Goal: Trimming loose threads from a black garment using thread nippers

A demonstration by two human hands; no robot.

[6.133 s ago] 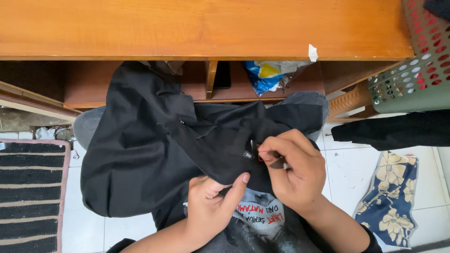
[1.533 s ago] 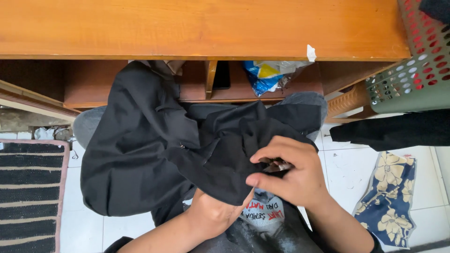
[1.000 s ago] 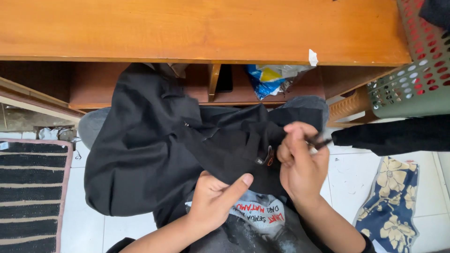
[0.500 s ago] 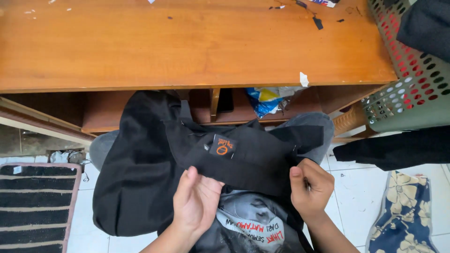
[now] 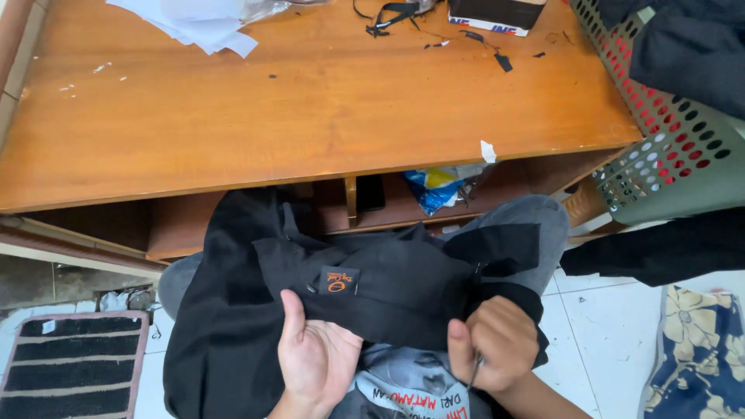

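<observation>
Down in the lap, below the front edge of the wooden desk (image 5: 310, 101), lies a black garment (image 5: 372, 287), spread across the person's knees and bunched in the middle. It carries a small black label with an orange mark (image 5: 339, 280), just above the left hand (image 5: 314, 361). That hand lies palm up under the cloth's lower edge, fingers (image 5: 293, 326) loosely curled on the fabric, the thumb pressing it from the front. The right hand (image 5: 497, 353) is clenched at the garment's right side, fingers closed round a thin dark tool (image 5: 472, 374) whose tip pokes down out of the fist; what kind of tool it is cannot be told. The thumb of this hand rests against the black cloth.

On the desk, near the far left corner, sit white paper sheets (image 5: 194, 23). Near the far right corner are black strap scraps (image 5: 396, 12) and a dark box (image 5: 497, 12). A scrap of white tape (image 5: 487, 150) sticks to the front edge. On the shelf under the desk lies a blue and yellow packet (image 5: 434, 186). To the right of the desk stands a green and red perforated basket (image 5: 667, 147) holding dark clothes (image 5: 691, 46). On the tiled floor, a striped black mat (image 5: 74, 365) lies to the left and a floral blue cloth (image 5: 698, 357) to the right.
</observation>
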